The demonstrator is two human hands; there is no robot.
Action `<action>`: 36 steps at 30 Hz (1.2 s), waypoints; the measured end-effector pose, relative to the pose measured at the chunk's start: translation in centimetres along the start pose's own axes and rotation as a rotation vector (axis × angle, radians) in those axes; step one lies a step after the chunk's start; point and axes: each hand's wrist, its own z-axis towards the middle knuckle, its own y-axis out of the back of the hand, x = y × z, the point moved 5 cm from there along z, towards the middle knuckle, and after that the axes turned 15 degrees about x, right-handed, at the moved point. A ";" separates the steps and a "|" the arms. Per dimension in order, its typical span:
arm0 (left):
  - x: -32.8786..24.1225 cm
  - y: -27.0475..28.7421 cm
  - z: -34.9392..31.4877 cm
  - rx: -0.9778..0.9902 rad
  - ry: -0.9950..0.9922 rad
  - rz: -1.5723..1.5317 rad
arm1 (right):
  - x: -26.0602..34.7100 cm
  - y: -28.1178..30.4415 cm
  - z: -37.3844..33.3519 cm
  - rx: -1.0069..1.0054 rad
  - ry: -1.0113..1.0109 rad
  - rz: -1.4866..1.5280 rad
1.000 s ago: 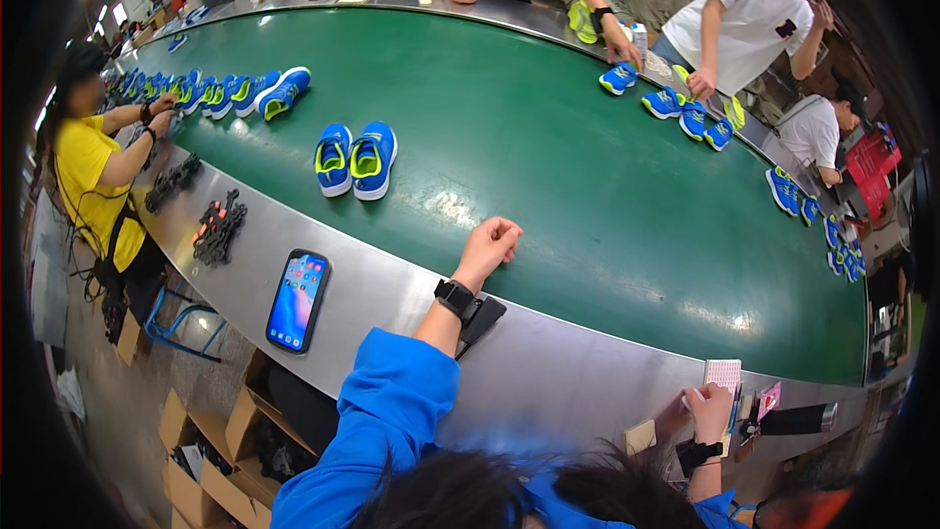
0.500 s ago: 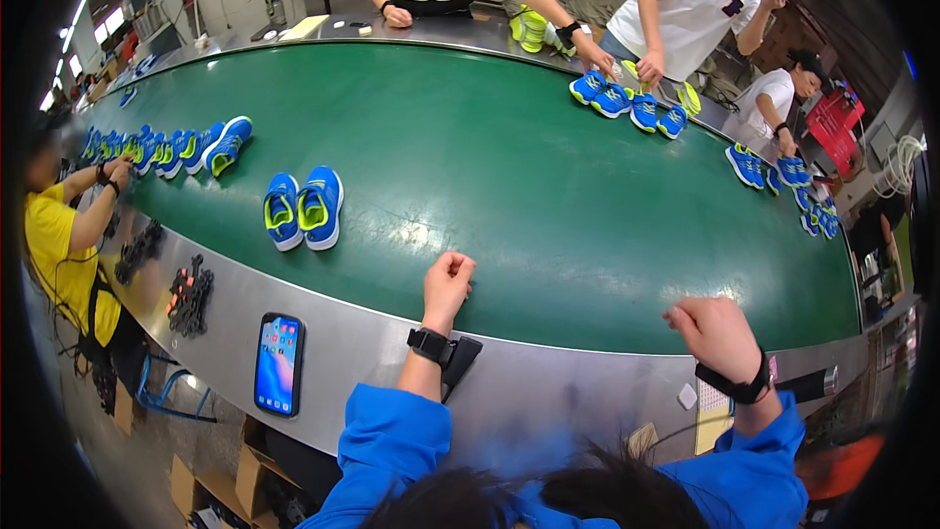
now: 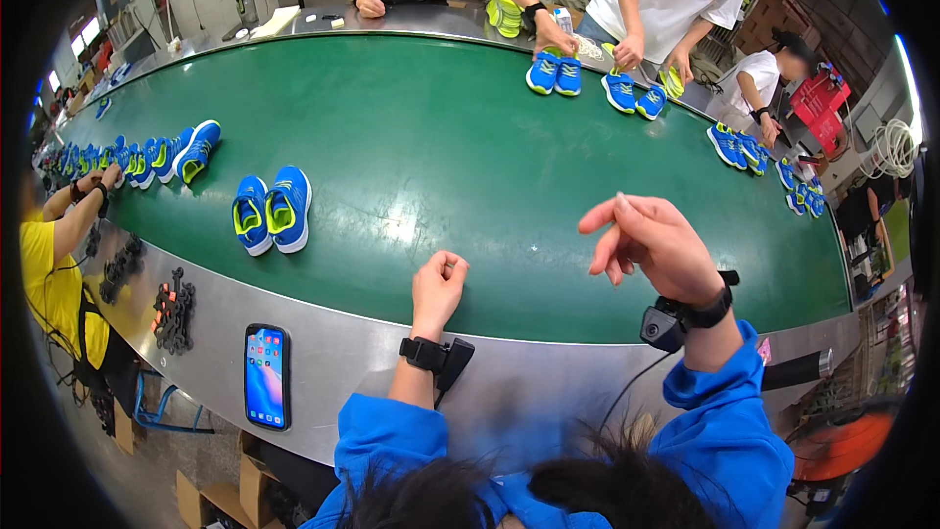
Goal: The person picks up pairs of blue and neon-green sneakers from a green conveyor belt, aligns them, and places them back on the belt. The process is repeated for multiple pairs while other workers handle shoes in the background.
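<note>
My left hand (image 3: 439, 285) rests curled into a loose fist on the near edge of the green conveyor belt (image 3: 441, 127), holding nothing. My right hand (image 3: 648, 241) hovers above the belt with fingers apart and empty. Both wrists carry black bands with small devices, and my sleeves are blue. The closest pair of blue shoes with yellow-green lining (image 3: 272, 210) lies on the belt to the left of my left hand, out of its reach.
A smartphone (image 3: 266, 375) with a lit screen lies on the metal ledge (image 3: 333, 353) at lower left, near black parts (image 3: 174, 311). More blue shoe pairs (image 3: 166, 155) line the belt's left and far right (image 3: 739, 146). Other people work around the belt.
My right hand has risen from below the ledge up over the belt and spread its fingers. The left hand stayed curled at the belt's edge. The view has shifted and the shoes sit further right.
</note>
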 end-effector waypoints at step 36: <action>-1.3 -4.1 -1.1 0.183 0.081 0.389 | -20.9 -2.5 16.9 -0.112 0.029 0.015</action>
